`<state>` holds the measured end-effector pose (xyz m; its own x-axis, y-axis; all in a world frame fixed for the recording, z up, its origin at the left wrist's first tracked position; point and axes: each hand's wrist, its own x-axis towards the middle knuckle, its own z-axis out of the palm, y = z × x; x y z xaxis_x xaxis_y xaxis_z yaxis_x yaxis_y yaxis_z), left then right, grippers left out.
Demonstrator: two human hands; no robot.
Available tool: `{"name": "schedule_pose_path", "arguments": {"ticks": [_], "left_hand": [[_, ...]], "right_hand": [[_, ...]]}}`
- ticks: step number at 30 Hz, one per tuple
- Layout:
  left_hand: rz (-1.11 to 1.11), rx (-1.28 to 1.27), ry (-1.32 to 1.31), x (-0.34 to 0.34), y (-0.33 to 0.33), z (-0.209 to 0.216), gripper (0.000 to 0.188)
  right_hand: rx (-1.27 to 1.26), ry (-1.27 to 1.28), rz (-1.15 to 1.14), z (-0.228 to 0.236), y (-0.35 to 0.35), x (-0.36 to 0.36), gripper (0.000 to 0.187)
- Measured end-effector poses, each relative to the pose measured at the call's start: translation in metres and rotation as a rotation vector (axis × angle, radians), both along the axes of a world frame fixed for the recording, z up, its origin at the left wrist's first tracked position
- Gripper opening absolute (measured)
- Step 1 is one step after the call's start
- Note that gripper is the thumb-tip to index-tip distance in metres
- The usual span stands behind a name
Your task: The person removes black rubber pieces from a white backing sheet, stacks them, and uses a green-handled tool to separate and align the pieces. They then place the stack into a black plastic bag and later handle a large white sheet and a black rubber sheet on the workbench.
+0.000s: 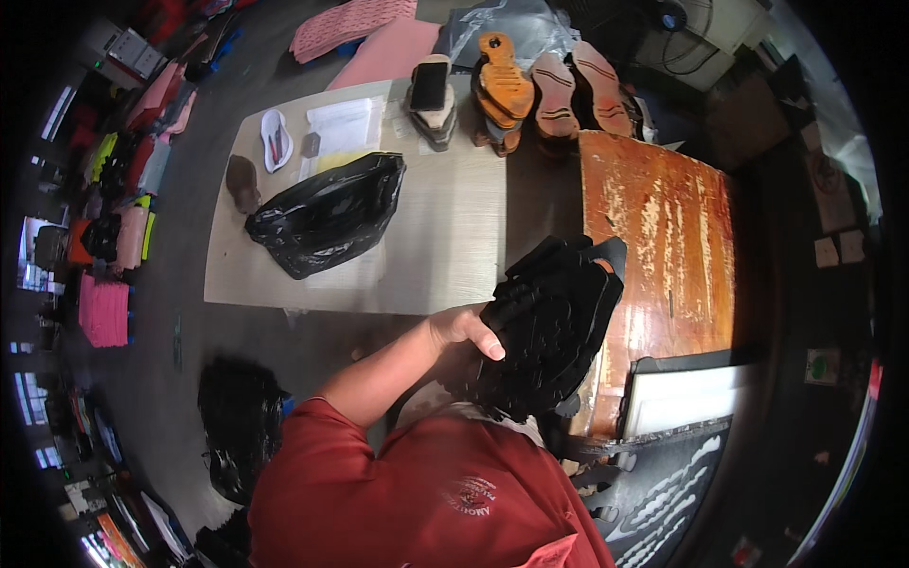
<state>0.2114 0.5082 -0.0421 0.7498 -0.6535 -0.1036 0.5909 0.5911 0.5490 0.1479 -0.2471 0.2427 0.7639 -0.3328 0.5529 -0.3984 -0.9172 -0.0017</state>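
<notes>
My left hand (469,331) is closed on the left edge of a stack of black, flat, sole-shaped pieces (549,327), its thumb pressed on the top one. The stack is held up in front of my body, over the gap between the pale table (445,237) and a worn orange-brown wooden board (658,256). Its far ends fan out unevenly, and a small orange patch shows there. My right hand does not show; the stack covers that side. A crumpled black plastic bag (327,218) lies on the pale table, beyond my left forearm.
Along the table's far side are a white tray (276,142), a phone (431,87) on a sole-shaped stack, orange sole-shaped pieces (502,85) and pinkish soles (556,95). A white panel (682,399) is near right. Another black bag (237,417) stands on the floor.
</notes>
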Motion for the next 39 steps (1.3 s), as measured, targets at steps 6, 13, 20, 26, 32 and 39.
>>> {"name": "schedule_pose_path", "arguments": {"ticks": [6, 13, 20, 26, 32, 39], "left_hand": [[0.125, -0.007, 0.174, -0.01, 0.025, -0.005, 0.088], [0.062, 0.092, -0.017, -0.025, 0.066, -0.016, 0.088], [0.212, 0.192, 0.043, -0.117, 0.104, -0.032, 0.082], [0.353, 0.266, 0.095, -0.201, 0.113, -0.021, 0.08], [0.234, 0.61, 0.032, -0.28, 0.147, 0.0, 0.079], [-0.001, 0.591, -0.047, -0.326, 0.11, -0.044, 0.071]], "right_hand": [[0.494, 0.248, 0.214, -0.047, 0.211, -0.059, 0.032], [0.576, 0.992, 0.839, -0.103, 0.357, -0.012, 0.045], [0.544, 1.15, 1.185, -0.149, 0.442, 0.021, 0.039], [0.277, 0.944, 1.399, -0.168, 0.473, 0.059, 0.018], [0.403, 1.027, 1.41, -0.164, 0.493, 0.084, 0.022], [0.24, 1.087, 1.355, -0.152, 0.547, 0.051, 0.018]]}}
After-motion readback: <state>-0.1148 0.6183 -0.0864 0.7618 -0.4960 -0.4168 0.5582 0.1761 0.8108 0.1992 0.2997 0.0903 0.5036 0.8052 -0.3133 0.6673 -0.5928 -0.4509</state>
